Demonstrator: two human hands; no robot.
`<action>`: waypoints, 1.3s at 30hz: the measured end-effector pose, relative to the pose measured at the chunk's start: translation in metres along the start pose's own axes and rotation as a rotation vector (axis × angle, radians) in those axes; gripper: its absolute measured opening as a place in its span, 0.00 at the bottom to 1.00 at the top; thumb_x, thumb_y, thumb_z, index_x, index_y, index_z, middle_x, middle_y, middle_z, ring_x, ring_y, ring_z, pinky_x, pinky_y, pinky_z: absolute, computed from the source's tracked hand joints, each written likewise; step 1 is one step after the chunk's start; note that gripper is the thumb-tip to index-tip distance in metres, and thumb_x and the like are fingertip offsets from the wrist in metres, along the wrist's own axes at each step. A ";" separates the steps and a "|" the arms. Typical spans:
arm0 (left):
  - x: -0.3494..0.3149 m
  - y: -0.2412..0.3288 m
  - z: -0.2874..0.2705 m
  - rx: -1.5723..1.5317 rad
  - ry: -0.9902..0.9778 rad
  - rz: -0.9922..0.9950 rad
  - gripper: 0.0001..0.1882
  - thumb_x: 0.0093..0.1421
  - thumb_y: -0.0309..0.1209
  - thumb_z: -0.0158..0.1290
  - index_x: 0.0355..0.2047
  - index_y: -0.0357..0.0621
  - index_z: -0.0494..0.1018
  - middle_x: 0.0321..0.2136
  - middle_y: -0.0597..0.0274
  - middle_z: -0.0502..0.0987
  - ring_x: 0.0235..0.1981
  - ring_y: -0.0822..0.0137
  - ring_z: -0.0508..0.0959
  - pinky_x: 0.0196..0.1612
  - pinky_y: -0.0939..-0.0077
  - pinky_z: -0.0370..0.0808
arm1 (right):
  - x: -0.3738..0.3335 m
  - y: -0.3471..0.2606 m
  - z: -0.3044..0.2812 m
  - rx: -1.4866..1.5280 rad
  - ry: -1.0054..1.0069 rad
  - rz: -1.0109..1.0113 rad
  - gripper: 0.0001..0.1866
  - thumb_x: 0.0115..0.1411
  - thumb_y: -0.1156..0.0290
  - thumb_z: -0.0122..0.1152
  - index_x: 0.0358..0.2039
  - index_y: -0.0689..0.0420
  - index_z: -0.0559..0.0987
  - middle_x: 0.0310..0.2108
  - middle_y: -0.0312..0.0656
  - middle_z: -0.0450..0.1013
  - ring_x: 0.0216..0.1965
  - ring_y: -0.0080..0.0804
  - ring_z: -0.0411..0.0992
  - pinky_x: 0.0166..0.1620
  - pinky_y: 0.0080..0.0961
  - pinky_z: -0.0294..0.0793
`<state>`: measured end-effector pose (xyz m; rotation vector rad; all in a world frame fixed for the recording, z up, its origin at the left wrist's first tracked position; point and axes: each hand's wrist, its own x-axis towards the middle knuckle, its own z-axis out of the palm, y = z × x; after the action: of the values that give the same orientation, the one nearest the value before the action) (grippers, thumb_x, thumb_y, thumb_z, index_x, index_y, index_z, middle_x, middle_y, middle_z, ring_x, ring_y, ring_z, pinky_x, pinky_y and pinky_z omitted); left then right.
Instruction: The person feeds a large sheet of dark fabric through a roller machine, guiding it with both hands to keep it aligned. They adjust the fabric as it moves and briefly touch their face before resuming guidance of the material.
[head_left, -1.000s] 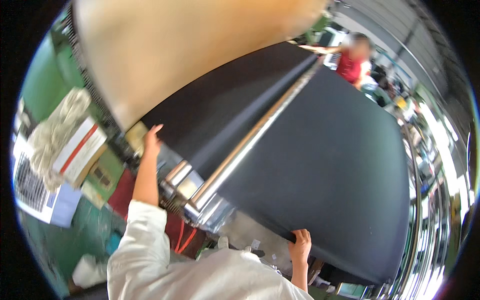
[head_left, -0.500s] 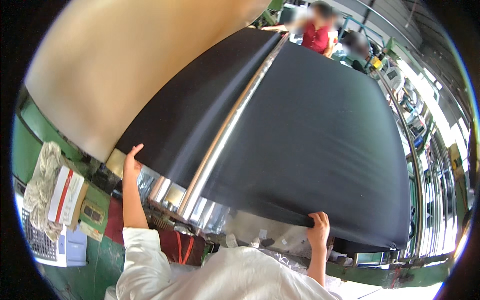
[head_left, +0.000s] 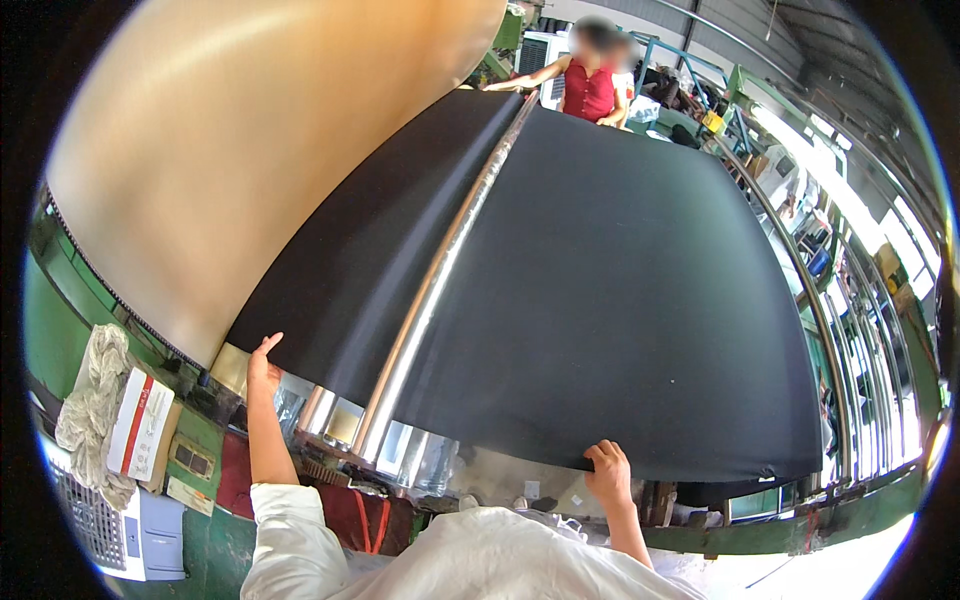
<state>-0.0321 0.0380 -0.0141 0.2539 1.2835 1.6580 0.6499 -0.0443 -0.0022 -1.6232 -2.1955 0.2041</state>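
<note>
A wide sheet of black fabric (head_left: 620, 290) stretches away from me, passing a long shiny metal roller (head_left: 425, 300). At the sheet's near left edge is my left hand (head_left: 262, 368), its visible fingers stretched out beside the fabric; part of it is turned away. My right hand (head_left: 608, 470) has its fingers curled over the near edge of the fabric, right of the roller, and pinches it. Beyond the left part of the sheet rises a huge, smooth, tan drum (head_left: 290, 130), which the fabric meets along its curve.
Across the sheet stands a person in a red top (head_left: 588, 92), one arm reaching to the fabric's far edge. Metal rails (head_left: 800, 270) run along the right. At left are a white and red box (head_left: 138, 422), a bundle of pale cloth (head_left: 100, 400) and a grey-white plastic crate (head_left: 150, 540).
My right hand has shifted left along the fabric's edge, still gripping it. Faint creases on the sheet's right part have smoothed out. The whole view has tilted slightly upward.
</note>
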 end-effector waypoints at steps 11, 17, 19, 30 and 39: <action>0.009 0.006 -0.005 0.009 -0.006 0.083 0.11 0.49 0.30 0.62 0.32 0.55 0.73 0.34 0.64 0.78 0.34 0.63 0.78 0.32 0.71 0.77 | 0.019 -0.023 -0.007 0.047 0.079 -0.089 0.13 0.37 0.80 0.58 0.29 0.57 0.76 0.31 0.40 0.68 0.37 0.39 0.68 0.42 0.33 0.68; 0.015 0.012 -0.023 0.035 -0.128 -0.069 0.14 0.57 0.34 0.55 0.44 0.50 0.74 0.44 0.62 0.76 0.41 0.64 0.76 0.43 0.69 0.75 | 0.019 -0.028 -0.003 0.107 0.076 -0.161 0.12 0.41 0.78 0.57 0.30 0.57 0.77 0.31 0.38 0.70 0.37 0.37 0.68 0.42 0.31 0.68; 0.023 0.009 -0.016 0.089 -0.157 -0.009 0.15 0.56 0.34 0.55 0.45 0.50 0.74 0.45 0.62 0.75 0.42 0.64 0.75 0.43 0.69 0.75 | 0.019 -0.031 0.001 0.130 0.081 -0.181 0.09 0.44 0.76 0.55 0.30 0.57 0.77 0.30 0.38 0.69 0.38 0.36 0.68 0.42 0.30 0.68; 0.013 0.009 -0.007 0.143 -0.003 -0.028 0.19 0.65 0.43 0.41 0.52 0.53 0.71 0.46 0.64 0.75 0.40 0.68 0.75 0.38 0.81 0.73 | -0.007 0.014 -0.026 -0.021 0.179 -0.004 0.12 0.41 0.75 0.56 0.30 0.57 0.76 0.31 0.39 0.68 0.38 0.37 0.67 0.44 0.31 0.67; 0.026 0.016 -0.022 0.201 -0.045 -0.098 0.20 0.65 0.43 0.42 0.53 0.53 0.70 0.47 0.61 0.75 0.43 0.65 0.75 0.44 0.75 0.74 | -0.125 0.110 -0.026 0.509 0.611 0.906 0.04 0.52 0.72 0.56 0.29 0.57 0.74 0.29 0.41 0.70 0.37 0.40 0.70 0.40 0.33 0.70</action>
<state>-0.0684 0.0449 -0.0203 0.3412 1.4077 1.4348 0.7881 -0.1305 -0.0453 -1.9026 -0.7850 0.4040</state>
